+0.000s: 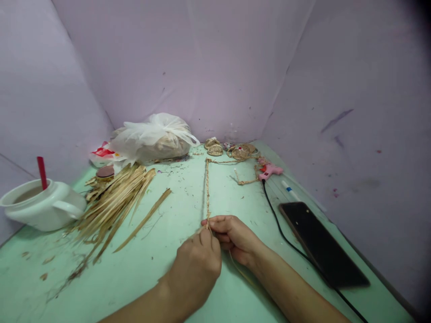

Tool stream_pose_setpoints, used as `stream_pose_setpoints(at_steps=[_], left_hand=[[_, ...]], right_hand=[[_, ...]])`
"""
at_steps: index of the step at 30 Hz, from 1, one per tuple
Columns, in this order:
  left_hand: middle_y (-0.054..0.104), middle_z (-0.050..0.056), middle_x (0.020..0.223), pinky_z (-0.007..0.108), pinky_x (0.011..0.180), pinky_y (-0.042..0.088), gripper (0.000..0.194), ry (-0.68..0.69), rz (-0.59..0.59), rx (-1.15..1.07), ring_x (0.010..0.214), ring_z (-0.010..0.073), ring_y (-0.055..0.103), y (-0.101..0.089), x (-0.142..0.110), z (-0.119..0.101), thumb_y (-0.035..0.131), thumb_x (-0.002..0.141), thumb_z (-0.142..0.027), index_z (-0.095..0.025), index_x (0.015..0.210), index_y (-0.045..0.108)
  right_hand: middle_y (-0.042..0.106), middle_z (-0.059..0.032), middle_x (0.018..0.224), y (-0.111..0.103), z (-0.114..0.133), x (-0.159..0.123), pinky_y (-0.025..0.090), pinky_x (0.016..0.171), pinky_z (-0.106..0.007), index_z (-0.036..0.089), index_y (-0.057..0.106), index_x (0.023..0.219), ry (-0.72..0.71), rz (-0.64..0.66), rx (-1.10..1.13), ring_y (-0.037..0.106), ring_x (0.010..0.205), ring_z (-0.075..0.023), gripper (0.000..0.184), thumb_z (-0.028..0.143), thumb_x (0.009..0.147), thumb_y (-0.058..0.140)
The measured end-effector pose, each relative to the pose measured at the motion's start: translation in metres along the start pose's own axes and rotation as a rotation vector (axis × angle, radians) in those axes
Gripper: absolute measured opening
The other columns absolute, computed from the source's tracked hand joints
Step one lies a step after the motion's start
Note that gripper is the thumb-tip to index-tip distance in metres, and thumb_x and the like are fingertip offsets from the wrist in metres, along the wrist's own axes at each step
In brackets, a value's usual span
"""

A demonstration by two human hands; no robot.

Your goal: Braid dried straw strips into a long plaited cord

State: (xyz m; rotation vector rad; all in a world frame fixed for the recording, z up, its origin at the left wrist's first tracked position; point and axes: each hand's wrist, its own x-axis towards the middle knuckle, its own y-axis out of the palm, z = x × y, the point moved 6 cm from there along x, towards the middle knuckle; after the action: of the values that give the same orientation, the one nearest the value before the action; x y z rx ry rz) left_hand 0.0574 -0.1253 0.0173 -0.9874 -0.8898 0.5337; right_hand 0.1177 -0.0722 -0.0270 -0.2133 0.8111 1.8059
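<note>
A thin braided cord of dry plant fibre (207,188) runs straight away from me along the green table, then bends right at its far end. My left hand (198,260) is closed on the near end of the cord, its back turned up and its fingertips partly hidden. Close against it, my right hand (232,235) pinches the same end between thumb and fingers. A loose pale strand (240,270) trails from under my right hand toward me. Dry flat leaf strips (114,202) lie in a bundle to the left, with a single strip (144,220) apart from them.
At left stands a white pot (69,206) with a red handle in it. A tied plastic bag (158,139) sits at the back. Coiled braided pieces (242,151), a pink glue gun (269,171), its black cable (281,231), a marker (290,190) and a phone (321,242) lie rightward.
</note>
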Motion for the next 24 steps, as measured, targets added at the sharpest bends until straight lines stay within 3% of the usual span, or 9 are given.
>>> stream_pose_setpoints(at_steps=[5,6,8,10,11,14,19,22,24], left_hand=[[0.056,0.009,0.067,0.027,0.052,0.042,0.018,-0.01,-0.087,-0.193,0.062,0.018,0.054,-0.011,0.002,0.002,0.041,0.072,-0.01,-0.012,0.075,0.059],[0.056,0.007,0.064,0.027,0.053,0.041,0.016,-0.082,-0.124,-0.285,0.061,0.0171,0.053,-0.016,0.005,0.011,0.043,0.073,-0.014,-0.014,0.069,0.058],[0.056,0.005,0.061,0.025,0.055,0.04,0.017,-0.351,-0.152,-0.522,0.058,0.014,0.053,-0.019,0.012,0.04,0.045,0.075,-0.02,-0.016,0.065,0.058],[0.06,0.005,0.068,0.022,0.048,0.038,0.016,-0.733,-0.019,-0.846,0.048,0.0095,0.049,-0.006,0.014,0.07,0.047,0.073,-0.023,-0.015,0.078,0.059],[0.061,0.004,0.068,0.022,0.041,0.035,0.02,-0.88,0.119,-1.037,0.04,0.0074,0.045,0.005,0.014,0.076,0.047,0.072,-0.023,-0.014,0.086,0.058],[0.061,0.003,0.065,0.02,0.031,0.025,0.038,-1.104,0.422,-1.436,0.03,0.0053,0.037,0.024,0.013,0.075,0.047,0.067,-0.018,-0.009,0.104,0.05],[0.058,0.002,0.062,0.019,0.032,0.033,0.047,-1.103,0.549,-1.689,0.037,0.0088,0.047,0.037,0.01,0.058,0.053,0.061,-0.017,-0.008,0.106,0.045],[0.054,0.001,0.055,0.019,0.033,0.033,0.023,-1.01,0.65,-1.741,0.036,0.0079,0.045,0.041,0.01,0.048,0.054,0.06,-0.02,-0.01,0.081,0.054],[0.046,-0.003,0.045,0.018,0.031,0.028,0.009,-0.958,0.686,-1.674,0.032,0.0061,0.038,0.044,0.011,0.049,0.052,0.06,-0.021,-0.013,0.063,0.051]], right_hand=[[0.047,0.0036,0.047,0.0,0.004,-0.002,0.011,0.036,-0.019,0.009,0.061,0.07,-0.047,-0.063,0.001,0.026,0.035,-0.002,0.012,0.015,0.061,0.058],[0.049,0.0029,0.047,0.0,0.005,-0.002,0.013,0.036,-0.019,0.01,0.061,0.068,-0.047,-0.064,0.0,0.028,0.035,-0.0021,0.009,0.015,0.06,0.059],[0.047,0.0036,0.044,0.001,0.006,-0.002,0.011,0.035,-0.019,0.01,0.058,0.062,-0.042,-0.061,-0.022,0.027,0.034,-0.0015,0.004,0.014,0.06,0.059],[0.043,0.0051,0.042,0.0,0.006,-0.002,0.007,0.035,-0.02,0.01,0.055,0.057,-0.04,-0.058,-0.061,0.02,0.032,-0.0004,0.007,0.014,0.061,0.059],[0.041,0.0056,0.041,0.0,0.006,-0.002,0.006,0.035,-0.02,0.011,0.055,0.055,-0.038,-0.052,-0.08,0.018,0.032,-0.0001,0.009,0.015,0.062,0.059],[0.035,0.0073,0.039,0.001,0.006,-0.002,0.007,0.036,-0.02,0.011,0.053,0.052,-0.046,-0.013,-0.103,0.018,0.033,-0.0005,0.015,0.018,0.064,0.059],[0.033,0.0082,0.037,0.005,0.009,-0.003,0.007,0.037,-0.021,0.012,0.052,0.053,-0.08,0.009,-0.176,0.018,0.033,-0.0015,0.017,0.023,0.064,0.06],[0.047,0.0029,0.045,0.006,0.012,-0.002,0.015,0.038,-0.02,0.012,0.053,0.056,-0.122,0.04,-0.253,0.029,0.037,-0.003,0.014,0.023,0.064,0.058],[0.051,0.0003,0.049,0.006,0.016,0.0,0.022,0.042,-0.02,0.012,0.053,0.055,-0.194,0.062,-0.374,0.036,0.042,-0.005,0.014,0.021,0.065,0.055]])
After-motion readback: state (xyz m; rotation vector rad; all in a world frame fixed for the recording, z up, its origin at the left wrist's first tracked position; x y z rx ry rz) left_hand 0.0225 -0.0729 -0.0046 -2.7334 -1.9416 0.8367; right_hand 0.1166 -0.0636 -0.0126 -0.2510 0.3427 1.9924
